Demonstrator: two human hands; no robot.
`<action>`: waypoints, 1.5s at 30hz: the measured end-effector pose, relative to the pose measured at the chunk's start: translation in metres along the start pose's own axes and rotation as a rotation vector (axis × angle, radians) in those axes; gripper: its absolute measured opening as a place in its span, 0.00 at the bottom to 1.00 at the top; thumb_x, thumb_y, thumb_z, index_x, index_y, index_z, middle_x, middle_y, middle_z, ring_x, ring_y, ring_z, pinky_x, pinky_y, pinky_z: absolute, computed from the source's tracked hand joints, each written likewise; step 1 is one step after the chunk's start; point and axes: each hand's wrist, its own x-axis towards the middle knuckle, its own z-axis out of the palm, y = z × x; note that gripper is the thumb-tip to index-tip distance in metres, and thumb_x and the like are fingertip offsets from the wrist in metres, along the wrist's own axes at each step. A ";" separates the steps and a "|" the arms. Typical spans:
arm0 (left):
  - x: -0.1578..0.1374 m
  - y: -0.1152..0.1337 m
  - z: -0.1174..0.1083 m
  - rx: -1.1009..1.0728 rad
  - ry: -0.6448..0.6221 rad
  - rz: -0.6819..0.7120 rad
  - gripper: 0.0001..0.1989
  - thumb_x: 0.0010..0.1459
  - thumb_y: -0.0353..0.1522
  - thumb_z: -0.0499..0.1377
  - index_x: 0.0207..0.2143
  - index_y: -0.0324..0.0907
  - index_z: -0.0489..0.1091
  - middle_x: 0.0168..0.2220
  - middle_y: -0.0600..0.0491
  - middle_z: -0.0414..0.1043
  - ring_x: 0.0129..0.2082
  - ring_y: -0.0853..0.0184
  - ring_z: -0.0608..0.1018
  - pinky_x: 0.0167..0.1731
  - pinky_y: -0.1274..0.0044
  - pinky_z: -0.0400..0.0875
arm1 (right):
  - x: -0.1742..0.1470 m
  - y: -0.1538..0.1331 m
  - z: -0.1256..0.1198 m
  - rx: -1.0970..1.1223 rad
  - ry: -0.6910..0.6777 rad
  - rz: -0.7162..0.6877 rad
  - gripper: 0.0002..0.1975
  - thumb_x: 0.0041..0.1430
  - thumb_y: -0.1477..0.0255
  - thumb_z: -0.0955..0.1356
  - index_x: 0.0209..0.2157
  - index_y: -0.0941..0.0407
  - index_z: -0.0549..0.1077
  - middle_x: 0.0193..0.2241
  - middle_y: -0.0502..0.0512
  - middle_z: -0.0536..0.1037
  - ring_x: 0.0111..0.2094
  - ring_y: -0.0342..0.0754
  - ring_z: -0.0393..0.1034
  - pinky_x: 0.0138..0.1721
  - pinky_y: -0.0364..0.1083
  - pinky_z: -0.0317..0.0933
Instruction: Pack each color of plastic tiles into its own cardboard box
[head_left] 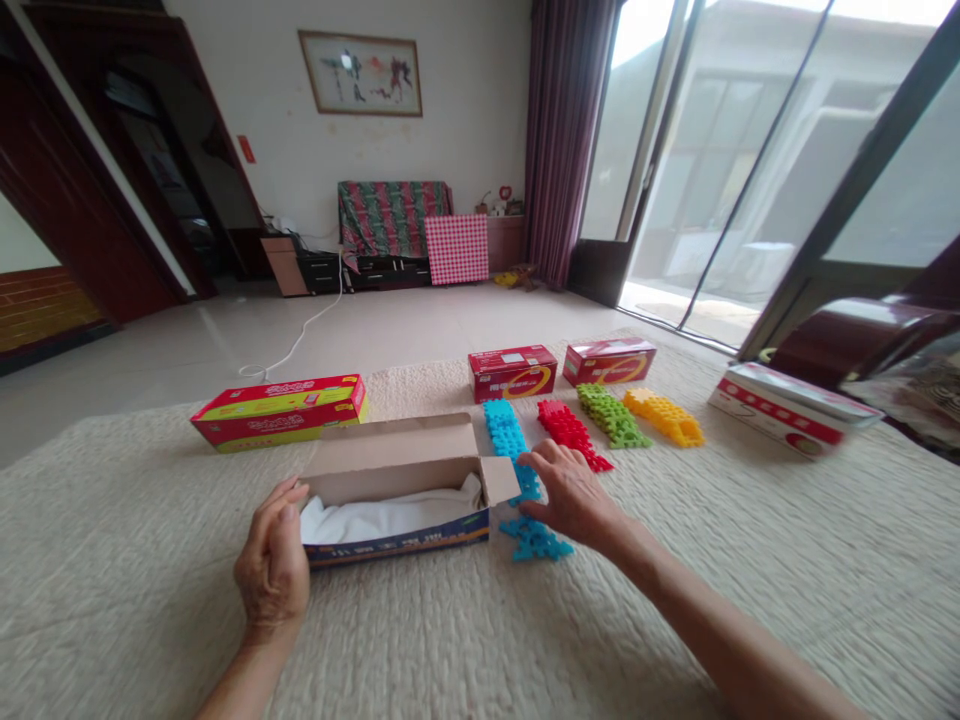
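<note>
An open cardboard box (397,545), dark blue outside and brown inside, lies in front of me with its lid raised at the back and a side flap out on the right. White cloth (394,515) fills its inside. My left hand (274,550) is closed around the box's left end. Over the blue plastic interlocking pieces (504,428), right beside the flap, my right hand (562,490) has thumb and fingers apart; whether the fingertips touch a piece I cannot tell. More blue pieces (536,540) lie loose below the hand.
Rows of red (574,435), green (613,415) and yellow interlocking pieces (664,415) lie to the right. Behind them stand two red boxes (514,375). A red and yellow box (281,412) is at left, a white and red box (791,410) at far right, all on a quilted cover (150,600).
</note>
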 end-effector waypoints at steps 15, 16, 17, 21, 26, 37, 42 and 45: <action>0.001 0.001 0.000 0.010 0.008 -0.007 0.17 0.62 0.38 0.48 0.40 0.38 0.72 0.49 0.44 0.72 0.52 0.59 0.72 0.55 0.67 0.64 | -0.001 0.001 -0.002 -0.063 -0.011 0.040 0.24 0.47 0.65 0.73 0.46 0.57 0.67 0.41 0.59 0.71 0.42 0.55 0.65 0.41 0.50 0.53; 0.001 0.001 0.000 0.011 0.008 -0.009 0.17 0.62 0.38 0.48 0.40 0.38 0.72 0.49 0.45 0.72 0.52 0.59 0.72 0.55 0.67 0.64 | -0.001 0.000 -0.001 -0.062 -0.013 0.043 0.24 0.47 0.65 0.73 0.45 0.58 0.67 0.41 0.59 0.71 0.42 0.54 0.65 0.41 0.50 0.53; 0.001 0.001 0.000 0.012 0.007 -0.011 0.17 0.62 0.38 0.48 0.40 0.38 0.72 0.49 0.45 0.72 0.52 0.59 0.72 0.55 0.67 0.64 | -0.001 0.000 -0.001 -0.064 -0.013 0.044 0.23 0.47 0.66 0.73 0.45 0.58 0.67 0.40 0.58 0.71 0.41 0.54 0.65 0.41 0.50 0.53; 0.001 0.000 0.000 0.009 0.004 -0.020 0.17 0.62 0.38 0.48 0.40 0.38 0.72 0.50 0.45 0.71 0.52 0.58 0.72 0.55 0.67 0.64 | -0.002 0.001 -0.001 -0.080 -0.010 0.046 0.23 0.47 0.65 0.73 0.45 0.57 0.67 0.40 0.59 0.71 0.42 0.55 0.65 0.41 0.50 0.54; 0.000 -0.003 0.000 0.008 0.004 -0.024 0.17 0.62 0.39 0.48 0.40 0.37 0.72 0.49 0.44 0.72 0.52 0.59 0.72 0.55 0.67 0.63 | -0.002 0.003 -0.004 -0.091 -0.053 0.079 0.24 0.47 0.64 0.73 0.44 0.58 0.68 0.39 0.59 0.72 0.41 0.54 0.67 0.40 0.49 0.54; 0.000 -0.002 0.001 0.002 0.012 -0.017 0.17 0.62 0.39 0.48 0.40 0.38 0.72 0.49 0.44 0.72 0.52 0.59 0.72 0.56 0.67 0.63 | -0.003 0.000 -0.003 -0.153 -0.052 0.080 0.19 0.50 0.66 0.68 0.43 0.60 0.69 0.36 0.60 0.73 0.40 0.55 0.67 0.42 0.50 0.54; 0.000 0.002 0.001 -0.002 0.011 -0.012 0.16 0.62 0.38 0.48 0.39 0.38 0.72 0.49 0.45 0.72 0.52 0.60 0.72 0.56 0.68 0.63 | -0.006 0.003 -0.011 -0.116 -0.113 0.050 0.20 0.48 0.67 0.69 0.45 0.59 0.70 0.37 0.60 0.73 0.39 0.55 0.67 0.42 0.50 0.54; 0.001 0.003 0.001 -0.001 0.011 -0.024 0.16 0.62 0.38 0.48 0.39 0.39 0.71 0.49 0.46 0.72 0.52 0.60 0.72 0.56 0.68 0.63 | -0.009 0.006 -0.017 -0.064 -0.171 0.009 0.21 0.47 0.69 0.70 0.45 0.58 0.70 0.39 0.60 0.73 0.40 0.55 0.68 0.41 0.50 0.56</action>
